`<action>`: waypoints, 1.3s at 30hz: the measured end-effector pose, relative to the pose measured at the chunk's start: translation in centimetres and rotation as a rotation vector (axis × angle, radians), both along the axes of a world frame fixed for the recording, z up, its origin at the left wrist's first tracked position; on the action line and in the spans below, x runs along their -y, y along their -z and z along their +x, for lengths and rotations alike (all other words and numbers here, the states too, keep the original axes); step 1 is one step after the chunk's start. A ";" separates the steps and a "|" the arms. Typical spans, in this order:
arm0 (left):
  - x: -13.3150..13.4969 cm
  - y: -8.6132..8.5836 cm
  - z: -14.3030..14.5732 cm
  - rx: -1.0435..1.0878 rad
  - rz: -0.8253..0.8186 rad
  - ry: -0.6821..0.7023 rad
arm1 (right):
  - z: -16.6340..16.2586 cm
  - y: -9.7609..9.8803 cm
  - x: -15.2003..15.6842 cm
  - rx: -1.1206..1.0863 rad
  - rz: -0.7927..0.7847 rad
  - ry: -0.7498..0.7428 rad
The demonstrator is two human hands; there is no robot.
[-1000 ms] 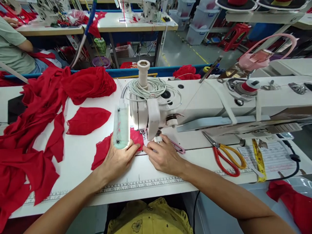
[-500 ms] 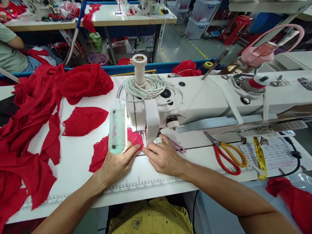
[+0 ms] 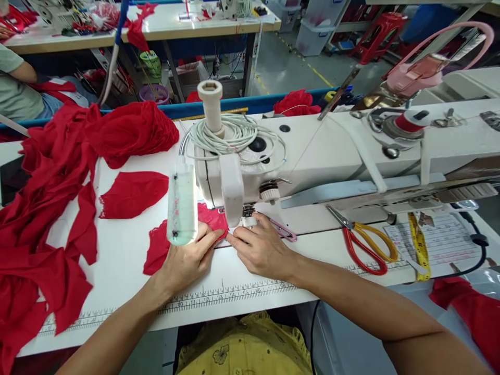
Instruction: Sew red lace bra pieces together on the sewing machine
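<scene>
A red fabric piece (image 3: 213, 217) lies under the head of the white sewing machine (image 3: 231, 190). My left hand (image 3: 191, 255) grips the fabric's near edge, its fingers pressed together left of the needle area. Close on the right, my right hand (image 3: 260, 247) pinches the same edge at the fabric's right corner, with its index finger reaching up by the presser foot. The needle itself is hidden behind the machine head. A pale green lamp plate (image 3: 182, 205) partly covers the fabric's left portion.
Another cut red piece (image 3: 135, 194) lies to the left, beside a big heap of red fabric (image 3: 47, 208). Scissors (image 3: 361, 242), a yellow tape measure (image 3: 419, 247) and a written sheet (image 3: 441, 242) are on the right. A person in a green sleeve (image 3: 13, 62) sits at far left.
The camera view has shifted slightly, so the machine appears a little further left and higher. Both hands keep nearly the same hold on the fabric.
</scene>
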State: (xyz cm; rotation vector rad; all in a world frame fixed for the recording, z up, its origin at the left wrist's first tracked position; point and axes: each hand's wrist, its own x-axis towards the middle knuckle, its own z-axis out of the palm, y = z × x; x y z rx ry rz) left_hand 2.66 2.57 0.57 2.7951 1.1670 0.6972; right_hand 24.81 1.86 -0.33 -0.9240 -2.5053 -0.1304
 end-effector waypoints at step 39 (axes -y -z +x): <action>-0.2 1.1 -0.3 -0.196 0.033 0.006 | 0.0 0.3 -0.2 -0.004 -0.036 0.022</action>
